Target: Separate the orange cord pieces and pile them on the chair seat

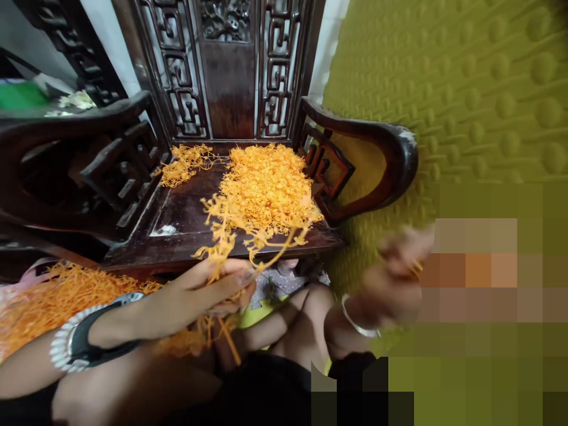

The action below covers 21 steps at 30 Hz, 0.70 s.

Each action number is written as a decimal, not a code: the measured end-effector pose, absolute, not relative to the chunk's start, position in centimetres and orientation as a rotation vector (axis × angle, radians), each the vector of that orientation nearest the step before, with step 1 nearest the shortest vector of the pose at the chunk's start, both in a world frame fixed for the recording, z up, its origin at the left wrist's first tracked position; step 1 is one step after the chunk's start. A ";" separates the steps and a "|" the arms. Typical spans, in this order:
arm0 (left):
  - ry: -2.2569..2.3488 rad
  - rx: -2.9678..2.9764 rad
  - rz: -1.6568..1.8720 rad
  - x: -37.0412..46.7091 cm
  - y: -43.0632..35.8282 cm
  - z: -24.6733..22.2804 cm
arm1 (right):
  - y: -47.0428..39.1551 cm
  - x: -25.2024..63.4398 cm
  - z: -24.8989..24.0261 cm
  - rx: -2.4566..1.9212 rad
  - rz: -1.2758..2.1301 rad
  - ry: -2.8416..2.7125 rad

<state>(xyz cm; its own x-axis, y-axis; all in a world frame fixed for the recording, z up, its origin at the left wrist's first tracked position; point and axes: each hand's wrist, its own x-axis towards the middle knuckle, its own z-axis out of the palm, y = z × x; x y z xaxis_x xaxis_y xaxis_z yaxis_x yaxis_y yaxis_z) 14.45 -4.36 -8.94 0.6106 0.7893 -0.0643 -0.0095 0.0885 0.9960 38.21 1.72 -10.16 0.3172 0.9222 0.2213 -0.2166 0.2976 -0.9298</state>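
My left hand (222, 287), with a beaded band and a dark watch strap at the wrist, is closed around a bunch of orange branching strands (222, 236). Thin stems stick out above and below its fingers. Off to the right, by the green wall, my right hand (394, 278) is smeared by motion and partly covered by coarse blocks. A speck of orange shows at its fingers, but their grip is unclear. A large heap of short orange pieces (266, 183) lies on the seat of a dark wooden chair, beyond my left hand. A smaller orange tangle (186, 163) lies at the seat's back left.
The carved chair (231, 89) has curved armrests on both sides. A mass of long orange strands (75, 302) lies at the lower left, below the left armrest. A padded green wall (444, 89) stands close on the right. My bare legs are below the seat.
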 end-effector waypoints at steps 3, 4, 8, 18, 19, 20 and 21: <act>0.700 1.310 0.720 14.6 -3.8 -9.6 | 9.9 36.0 -10.4 -0.999 0.488 -1.234; 0.694 1.293 0.739 14.6 -3.6 -9.7 | 12.8 35.2 -10.8 -1.083 0.385 -1.408; 0.705 1.217 0.870 14.4 -3.5 -9.6 | 20.8 33.1 -13.7 -1.496 0.418 -1.850; 0.759 1.157 0.938 15.3 -1.7 -9.8 | 6.4 31.5 -11.2 -0.418 1.019 -1.598; 0.760 1.150 0.940 15.5 -1.5 -9.9 | 4.6 31.4 -11.0 -0.379 1.147 -1.635; 0.754 1.139 0.944 15.8 -1.3 -10.0 | 3.2 31.2 -11.1 -0.385 1.220 -1.650; 0.750 1.128 0.944 16.1 -1.2 -10.2 | 2.2 30.9 -11.3 -0.422 1.246 -1.651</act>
